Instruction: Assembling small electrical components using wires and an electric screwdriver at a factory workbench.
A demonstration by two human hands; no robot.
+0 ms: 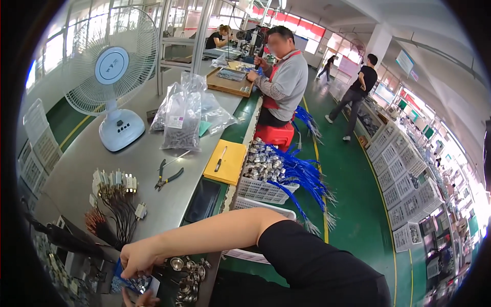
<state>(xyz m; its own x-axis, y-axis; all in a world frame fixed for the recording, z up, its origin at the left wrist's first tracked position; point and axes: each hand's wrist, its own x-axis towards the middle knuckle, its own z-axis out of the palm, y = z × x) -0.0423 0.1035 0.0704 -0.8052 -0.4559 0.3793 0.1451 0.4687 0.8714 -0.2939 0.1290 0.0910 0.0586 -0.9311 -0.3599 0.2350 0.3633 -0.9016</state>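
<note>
Down at the lower left, my right hand (135,260) reaches over a small blue tray (117,268) with its fingers pinched downward. Whatever those fingertips hold is hidden. Small shiny metal parts (140,284) lie just under them. My left hand (140,299) shows only in part at the bottom edge, below the tray, with its visible fingers apart. Several round metal fittings (188,276) are gathered to the right of my hands. Beyond the tray stands a bundle of dark wires with pale connectors (117,197).
Pliers (168,175) and a pen (221,159) on a yellow pad (231,166) lie farther up the metal table. Past them stand clear bags of parts (183,120) and a fan (118,128). Right of the table are a basket of blue cables (266,190) and a seated person (286,77).
</note>
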